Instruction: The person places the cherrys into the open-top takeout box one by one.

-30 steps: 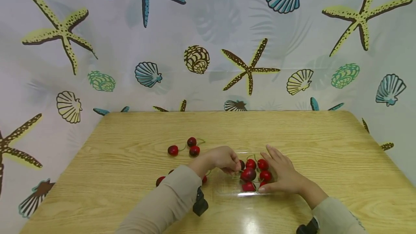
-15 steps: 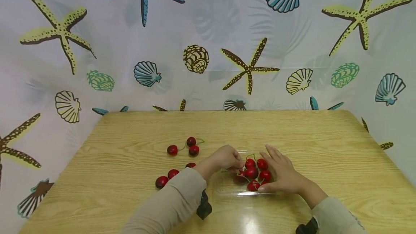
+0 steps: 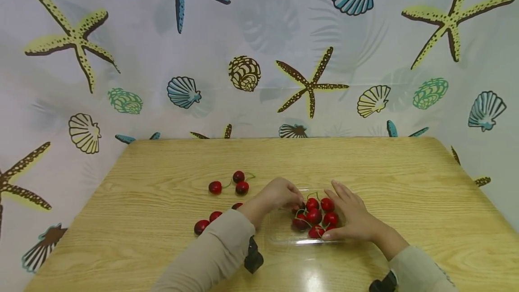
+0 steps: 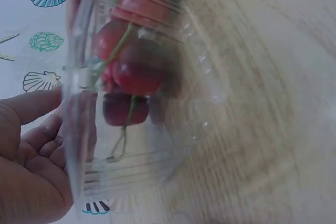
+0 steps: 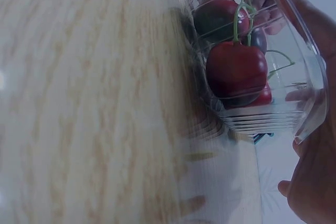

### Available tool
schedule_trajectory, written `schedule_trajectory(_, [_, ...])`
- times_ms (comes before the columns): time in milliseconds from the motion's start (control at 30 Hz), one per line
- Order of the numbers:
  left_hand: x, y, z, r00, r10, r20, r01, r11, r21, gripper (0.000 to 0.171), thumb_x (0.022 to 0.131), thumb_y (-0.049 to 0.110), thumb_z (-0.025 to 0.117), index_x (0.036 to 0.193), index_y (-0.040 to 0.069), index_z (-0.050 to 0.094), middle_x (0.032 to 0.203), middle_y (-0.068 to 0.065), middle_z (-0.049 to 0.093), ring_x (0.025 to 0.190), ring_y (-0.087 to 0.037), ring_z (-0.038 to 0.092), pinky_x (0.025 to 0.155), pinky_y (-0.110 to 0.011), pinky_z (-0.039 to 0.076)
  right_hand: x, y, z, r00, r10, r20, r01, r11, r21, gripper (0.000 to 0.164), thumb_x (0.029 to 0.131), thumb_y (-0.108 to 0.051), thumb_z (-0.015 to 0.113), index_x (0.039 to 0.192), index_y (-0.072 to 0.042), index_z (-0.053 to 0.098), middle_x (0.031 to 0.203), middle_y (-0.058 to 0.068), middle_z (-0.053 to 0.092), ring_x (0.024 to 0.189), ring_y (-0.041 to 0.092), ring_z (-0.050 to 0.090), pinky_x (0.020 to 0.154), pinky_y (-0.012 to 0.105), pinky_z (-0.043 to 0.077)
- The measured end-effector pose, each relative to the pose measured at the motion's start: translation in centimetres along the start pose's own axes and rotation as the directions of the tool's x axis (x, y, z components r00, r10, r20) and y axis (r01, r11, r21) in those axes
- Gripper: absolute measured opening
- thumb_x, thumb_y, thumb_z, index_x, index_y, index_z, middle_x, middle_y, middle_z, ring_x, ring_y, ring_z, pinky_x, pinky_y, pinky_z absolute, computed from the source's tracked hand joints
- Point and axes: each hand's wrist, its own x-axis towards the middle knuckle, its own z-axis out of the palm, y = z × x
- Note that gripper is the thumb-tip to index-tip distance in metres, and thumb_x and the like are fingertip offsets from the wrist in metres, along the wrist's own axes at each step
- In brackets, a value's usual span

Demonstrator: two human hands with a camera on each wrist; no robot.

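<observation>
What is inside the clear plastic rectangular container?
Round red cherries with green stems lie in the container. In the head view, left fingers and right fingers cover parts of it; what's behind them is hidden.

Soft light leaves a white glare on the table [image 3: 313,278] — its grain blurred in both wrist views.

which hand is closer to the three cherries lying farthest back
Left: the left hand is right of those cherries, at the box; the right hand is farther right, at the box's right end.
</observation>
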Motion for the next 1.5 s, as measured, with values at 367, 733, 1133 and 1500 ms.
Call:
schedule_trajectory(367, [-1.3, 0.2, -1.9, 0.998, 0.033, 0.048, -0.029, 0.996, -0.087, 0.015, 0.081, 0.009, 0.060, 0.089, -0.003, 0.063, 0.079, -0.010, 0.063, 0.072, -0.020, 0.060, 0.070, -0.033, 0.049, -0.2, -0.2, 0.1, 1.000, 0.005, 0.000, -0.005, 1.000, 0.003, 0.100, 0.060, -0.054, 0.069, 0.133, 0.000, 0.026, 0.140, 0.021, 0.008, 0.126, 0.038, 0.004, 0.092, 0.062, 0.007])
schedule_trajectory(733, [-2.6, -0.9, -4.2, 0.998, 0.046, 0.051, -0.037, 0.986, -0.161, 0.025, 0.082, 0.013, 0.059, 0.099, -0.006, 0.059, 0.089, -0.013, 0.062, 0.078, -0.018, 0.060, 0.072, -0.029, 0.049, -0.2, -0.1, 0.2, 1.000, 0.001, 0.001, -0.001, 1.000, -0.006, 0.101, 0.060, -0.054, 0.068, 0.134, -0.001, 0.025, 0.140, 0.020, 0.007, 0.126, 0.038, 0.004, 0.092, 0.062, 0.007])
schedule_trajectory(1133, [-4.4, -3.4, -7.5, 1.000, 0.019, 0.013, -0.016, 0.979, -0.202, 0.026, 0.084, 0.011, 0.056, 0.102, -0.008, 0.056, 0.093, -0.017, 0.060, 0.082, -0.021, 0.060, 0.074, -0.031, 0.048, -0.1, -0.3, 0.1, 1.000, 0.013, 0.014, -0.013, 1.000, -0.005, 0.102, 0.060, -0.054, 0.068, 0.134, -0.001, 0.024, 0.141, 0.020, 0.006, 0.126, 0.036, 0.003, 0.093, 0.061, 0.006])
schedule_trajectory(1500, [-6.3, -5.0, -8.8, 0.999, 0.030, -0.038, -0.038, 0.973, -0.229, 0.032, 0.083, 0.014, 0.057, 0.105, -0.009, 0.054, 0.092, -0.013, 0.061, 0.085, -0.021, 0.059, 0.076, -0.030, 0.047, 0.0, -0.4, 0.0, 1.000, 0.018, 0.016, -0.018, 1.000, -0.010, 0.101, 0.061, -0.054, 0.068, 0.134, -0.001, 0.024, 0.141, 0.019, 0.006, 0.127, 0.036, 0.002, 0.093, 0.061, 0.006])
